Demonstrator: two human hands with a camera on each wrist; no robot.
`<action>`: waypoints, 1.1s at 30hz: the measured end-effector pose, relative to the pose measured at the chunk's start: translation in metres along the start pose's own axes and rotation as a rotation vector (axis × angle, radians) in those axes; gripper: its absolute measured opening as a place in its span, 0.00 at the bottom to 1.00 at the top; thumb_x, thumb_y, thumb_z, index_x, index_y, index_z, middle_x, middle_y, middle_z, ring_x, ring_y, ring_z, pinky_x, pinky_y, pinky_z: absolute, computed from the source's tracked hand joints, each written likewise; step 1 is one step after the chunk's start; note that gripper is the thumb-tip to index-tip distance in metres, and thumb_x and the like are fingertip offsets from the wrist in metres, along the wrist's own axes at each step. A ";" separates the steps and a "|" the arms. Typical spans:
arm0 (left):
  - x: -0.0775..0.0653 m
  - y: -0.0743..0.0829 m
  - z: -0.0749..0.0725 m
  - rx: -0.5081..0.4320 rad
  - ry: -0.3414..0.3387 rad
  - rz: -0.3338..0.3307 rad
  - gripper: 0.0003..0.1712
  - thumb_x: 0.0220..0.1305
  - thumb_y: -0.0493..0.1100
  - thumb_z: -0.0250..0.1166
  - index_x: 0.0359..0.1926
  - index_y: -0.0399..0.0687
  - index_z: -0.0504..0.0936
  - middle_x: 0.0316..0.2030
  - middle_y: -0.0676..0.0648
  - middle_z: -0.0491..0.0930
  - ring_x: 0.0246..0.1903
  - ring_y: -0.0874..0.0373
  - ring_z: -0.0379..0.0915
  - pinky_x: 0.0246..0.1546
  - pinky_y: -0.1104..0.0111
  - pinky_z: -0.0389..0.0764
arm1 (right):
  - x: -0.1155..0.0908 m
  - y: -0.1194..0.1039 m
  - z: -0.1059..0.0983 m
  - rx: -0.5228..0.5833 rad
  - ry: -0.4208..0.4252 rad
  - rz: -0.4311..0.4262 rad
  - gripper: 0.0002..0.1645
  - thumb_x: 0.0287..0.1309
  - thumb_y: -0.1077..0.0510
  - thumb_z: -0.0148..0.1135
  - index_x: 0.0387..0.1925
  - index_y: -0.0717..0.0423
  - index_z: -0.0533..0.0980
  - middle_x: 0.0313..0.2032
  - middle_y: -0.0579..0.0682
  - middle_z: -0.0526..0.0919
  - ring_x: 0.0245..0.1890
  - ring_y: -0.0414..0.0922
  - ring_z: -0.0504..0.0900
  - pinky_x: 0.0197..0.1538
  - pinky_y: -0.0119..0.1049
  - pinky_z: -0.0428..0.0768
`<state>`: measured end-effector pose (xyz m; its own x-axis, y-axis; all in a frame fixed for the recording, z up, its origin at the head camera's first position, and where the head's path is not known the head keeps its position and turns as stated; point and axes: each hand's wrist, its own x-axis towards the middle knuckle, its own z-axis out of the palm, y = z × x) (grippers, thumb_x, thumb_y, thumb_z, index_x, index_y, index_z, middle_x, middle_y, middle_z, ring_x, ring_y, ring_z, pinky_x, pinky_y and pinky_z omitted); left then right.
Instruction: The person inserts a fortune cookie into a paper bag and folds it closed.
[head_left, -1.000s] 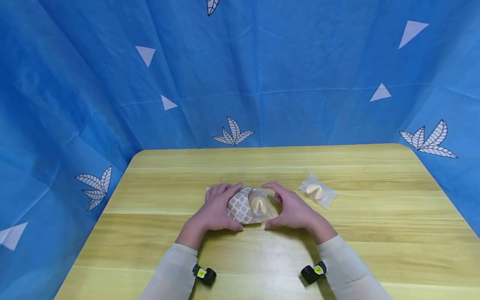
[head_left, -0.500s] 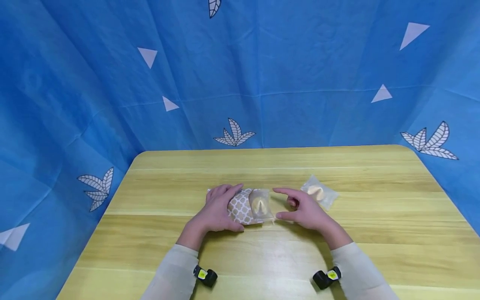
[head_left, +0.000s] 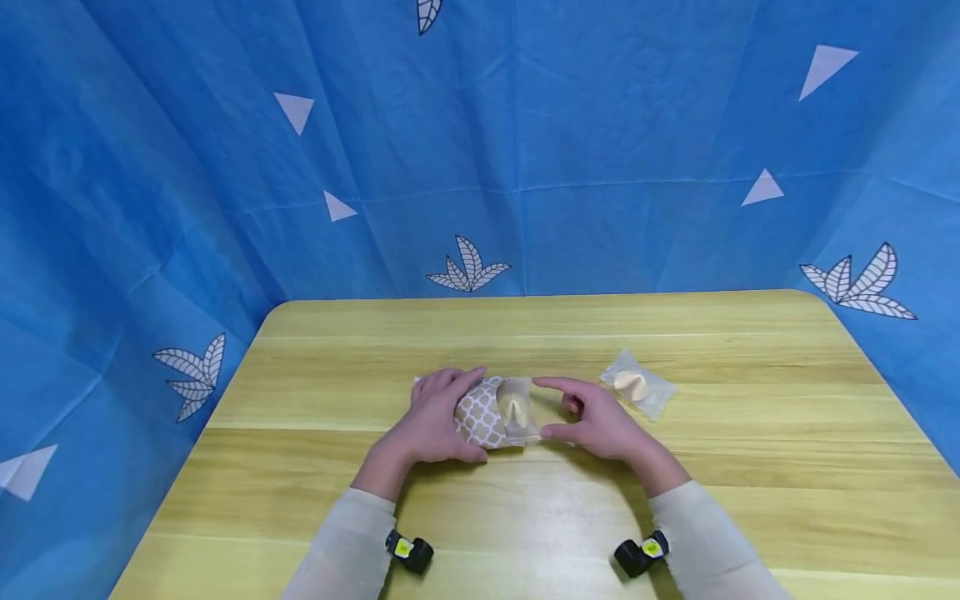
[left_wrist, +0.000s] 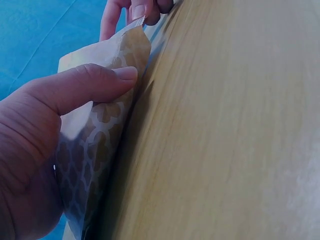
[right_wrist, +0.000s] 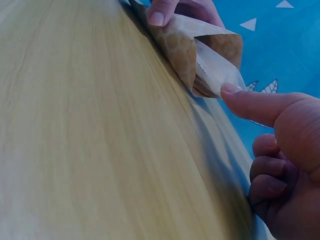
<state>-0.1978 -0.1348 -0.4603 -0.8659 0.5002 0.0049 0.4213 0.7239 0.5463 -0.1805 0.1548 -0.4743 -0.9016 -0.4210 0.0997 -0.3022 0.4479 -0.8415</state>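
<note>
A paper bag (head_left: 478,412) with a white and tan lattice print lies on the wooden table, its mouth to the right. My left hand (head_left: 431,421) grips it across its width, the thumb (left_wrist: 102,85) on the near side. Partly inside the mouth sits a clear packet (head_left: 517,411) with a small pale folded piece, like a fortune cookie. My right hand (head_left: 600,417) is at the packet's outer end, its straight index finger and thumb apart at the two corners. In the right wrist view the thumb (right_wrist: 255,102) touches the packet's edge; the other fingers are curled.
A second clear packet (head_left: 636,385) with a similar pale piece lies on the table (head_left: 525,517), behind and right of my right hand. A blue patterned curtain (head_left: 480,150) hangs behind the table. Each wrist wears a small black camera (head_left: 411,553).
My right hand drew right, away from the packet, then came back left to its end. The packet sits slightly further into the bag. My left hand has stayed on the bag.
</note>
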 end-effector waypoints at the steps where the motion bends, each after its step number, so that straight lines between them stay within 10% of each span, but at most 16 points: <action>1: 0.000 0.000 0.000 0.002 -0.002 -0.001 0.69 0.31 0.59 0.84 0.77 0.59 0.60 0.65 0.47 0.65 0.67 0.48 0.54 0.68 0.47 0.42 | 0.001 -0.001 0.001 -0.003 -0.003 0.003 0.40 0.50 0.55 0.79 0.67 0.47 0.74 0.22 0.46 0.63 0.24 0.41 0.62 0.38 0.41 0.69; 33: 0.001 0.001 0.000 0.000 0.008 -0.002 0.68 0.31 0.59 0.84 0.76 0.58 0.61 0.65 0.47 0.65 0.67 0.49 0.55 0.68 0.49 0.42 | 0.013 -0.013 0.018 -0.058 0.000 0.037 0.36 0.51 0.48 0.78 0.63 0.46 0.78 0.19 0.41 0.61 0.21 0.39 0.61 0.29 0.35 0.66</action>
<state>-0.1987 -0.1334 -0.4601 -0.8687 0.4952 0.0103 0.4196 0.7246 0.5467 -0.1822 0.1292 -0.4721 -0.9123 -0.4036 0.0692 -0.2864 0.5081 -0.8123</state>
